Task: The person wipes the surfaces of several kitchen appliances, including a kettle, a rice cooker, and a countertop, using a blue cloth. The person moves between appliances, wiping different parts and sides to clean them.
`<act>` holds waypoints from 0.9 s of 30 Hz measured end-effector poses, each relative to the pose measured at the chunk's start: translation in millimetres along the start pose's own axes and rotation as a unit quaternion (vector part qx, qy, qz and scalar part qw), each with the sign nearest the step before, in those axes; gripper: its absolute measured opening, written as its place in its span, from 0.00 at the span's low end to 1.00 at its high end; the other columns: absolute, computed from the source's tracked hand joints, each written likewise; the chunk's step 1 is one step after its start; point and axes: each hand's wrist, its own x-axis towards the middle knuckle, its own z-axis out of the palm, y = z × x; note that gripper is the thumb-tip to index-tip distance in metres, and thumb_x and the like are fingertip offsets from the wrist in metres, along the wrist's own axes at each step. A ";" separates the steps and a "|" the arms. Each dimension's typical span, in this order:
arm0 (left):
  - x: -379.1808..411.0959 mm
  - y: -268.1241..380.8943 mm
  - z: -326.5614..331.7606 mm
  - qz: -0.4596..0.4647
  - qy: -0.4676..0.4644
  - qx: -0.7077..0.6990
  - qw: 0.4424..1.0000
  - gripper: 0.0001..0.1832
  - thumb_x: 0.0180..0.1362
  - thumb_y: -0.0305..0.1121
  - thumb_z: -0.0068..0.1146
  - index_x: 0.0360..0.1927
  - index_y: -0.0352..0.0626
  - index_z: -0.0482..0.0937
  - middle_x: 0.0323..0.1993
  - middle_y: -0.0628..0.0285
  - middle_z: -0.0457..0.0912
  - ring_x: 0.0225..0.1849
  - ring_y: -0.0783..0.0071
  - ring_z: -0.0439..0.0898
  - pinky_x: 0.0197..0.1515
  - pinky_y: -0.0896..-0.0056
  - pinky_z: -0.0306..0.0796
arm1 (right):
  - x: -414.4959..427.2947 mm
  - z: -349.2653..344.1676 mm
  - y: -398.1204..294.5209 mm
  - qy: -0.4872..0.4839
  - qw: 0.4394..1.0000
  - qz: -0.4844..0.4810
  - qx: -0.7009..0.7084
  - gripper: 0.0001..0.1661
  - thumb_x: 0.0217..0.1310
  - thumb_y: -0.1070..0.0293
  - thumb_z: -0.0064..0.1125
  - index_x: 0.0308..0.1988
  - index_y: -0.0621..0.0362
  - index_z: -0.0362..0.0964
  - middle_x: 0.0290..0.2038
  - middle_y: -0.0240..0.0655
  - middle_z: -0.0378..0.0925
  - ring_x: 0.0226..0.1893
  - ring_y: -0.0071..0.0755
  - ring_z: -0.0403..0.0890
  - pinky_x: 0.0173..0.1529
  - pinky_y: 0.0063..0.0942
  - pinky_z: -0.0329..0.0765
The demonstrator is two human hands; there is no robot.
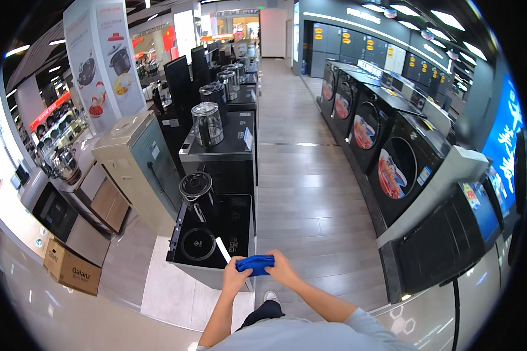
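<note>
A folded blue cloth (255, 265) is held between both hands, in front of my body. My left hand (235, 275) grips its left end, and my right hand (282, 267) grips its right end. Close to my left hand stands a white strip (223, 250), perhaps a card, at the near edge of a black tea-table top (237, 219). On that top are a round heating plate (198, 244) and, behind it, a dark electric kettle (196, 186) with a lid. Farther back, a glass kettle (207, 125) stands on another black top.
Washing machines (397, 169) line the right side of a wood-look floor aisle (307, 184). At left are a beige water dispenser (134, 162), steel pots (64, 163) on a cabinet and a Galanz cardboard box (72, 268). A dark appliance (443, 241) stands at lower right.
</note>
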 end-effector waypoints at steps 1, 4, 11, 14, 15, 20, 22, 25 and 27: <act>4.2 6.7 -4.3 0.023 0.050 0.040 0.998 0.21 0.42 0.22 0.68 0.43 0.36 0.76 0.38 0.56 0.82 0.40 0.67 0.81 0.47 0.69 0.74 | 17.7 6.2 -9.5 -0.013 0.999 -0.042 0.009 0.24 0.45 0.80 0.62 0.47 0.61 0.69 0.44 0.48 0.75 0.48 0.52 0.77 0.52 0.39 0.75; 12.5 -4.5 -18.5 0.145 0.199 0.153 0.957 0.19 0.42 0.19 0.64 0.39 0.37 0.71 0.38 0.50 0.73 0.41 0.51 0.75 0.46 0.60 0.71 | 64.7 25.5 -31.6 -0.058 0.984 -0.165 0.023 0.23 0.43 0.84 0.58 0.44 0.60 0.69 0.43 0.48 0.74 0.48 0.56 0.75 0.53 0.40 0.74; 22.8 -21.5 -17.8 0.111 0.227 0.289 0.924 0.20 0.41 0.25 0.67 0.40 0.39 0.73 0.41 0.52 0.74 0.45 0.49 0.73 0.49 0.55 0.67 | 116.3 29.0 -27.8 -0.221 0.951 -0.213 0.012 0.20 0.42 0.84 0.54 0.41 0.61 0.70 0.39 0.46 0.70 0.43 0.55 0.74 0.46 0.41 0.73; 14.6 -25.9 -7.3 0.054 0.260 0.303 0.915 0.23 0.40 0.25 0.69 0.43 0.41 0.76 0.43 0.56 0.75 0.48 0.53 0.73 0.52 0.56 0.64 | 136.1 35.0 -16.9 -0.304 0.917 -0.254 -0.042 0.19 0.44 0.80 0.57 0.42 0.59 0.72 0.40 0.41 0.72 0.46 0.49 0.73 0.51 0.40 0.69; 14.2 -24.2 -4.4 0.047 0.279 0.308 0.908 0.23 0.40 0.26 0.69 0.43 0.41 0.76 0.42 0.56 0.75 0.47 0.54 0.73 0.52 0.58 0.64 | 142.5 32.9 -21.1 -0.311 0.904 -0.283 -0.073 0.20 0.44 0.79 0.59 0.42 0.58 0.73 0.40 0.39 0.72 0.47 0.47 0.73 0.52 0.39 0.68; 31.7 -22.2 1.9 -0.054 0.347 0.312 0.883 0.20 0.42 0.26 0.69 0.41 0.42 0.76 0.39 0.59 0.77 0.45 0.56 0.74 0.51 0.59 0.63 | 189.1 50.7 -31.1 -0.359 0.819 -0.433 -0.114 0.21 0.45 0.77 0.61 0.45 0.59 0.73 0.41 0.37 0.73 0.48 0.41 0.72 0.55 0.37 0.66; 41.1 -21.1 -0.6 -0.090 0.381 0.323 0.862 0.19 0.43 0.27 0.68 0.40 0.42 0.76 0.37 0.59 0.78 0.44 0.57 0.75 0.49 0.59 0.63 | 207.0 66.8 -39.5 -0.387 0.783 -0.473 -0.118 0.21 0.46 0.78 0.61 0.45 0.61 0.73 0.43 0.38 0.74 0.48 0.41 0.73 0.55 0.36 0.67; 53.0 -24.8 -12.7 -0.131 0.437 0.337 0.824 0.18 0.43 0.28 0.68 0.39 0.43 0.76 0.36 0.60 0.78 0.43 0.58 0.76 0.48 0.60 0.63 | 228.5 105.7 -47.2 -0.396 0.725 -0.557 -0.086 0.22 0.46 0.79 0.57 0.46 0.64 0.71 0.43 0.42 0.74 0.48 0.43 0.74 0.54 0.35 0.71; 61.6 -31.2 -26.7 -0.154 0.472 0.346 0.796 0.17 0.45 0.29 0.68 0.39 0.43 0.76 0.37 0.59 0.79 0.43 0.58 0.77 0.46 0.61 0.63 | 241.3 138.1 -54.6 -0.382 0.688 -0.613 -0.069 0.17 0.48 0.77 0.54 0.43 0.64 0.70 0.40 0.43 0.74 0.45 0.44 0.74 0.51 0.35 0.72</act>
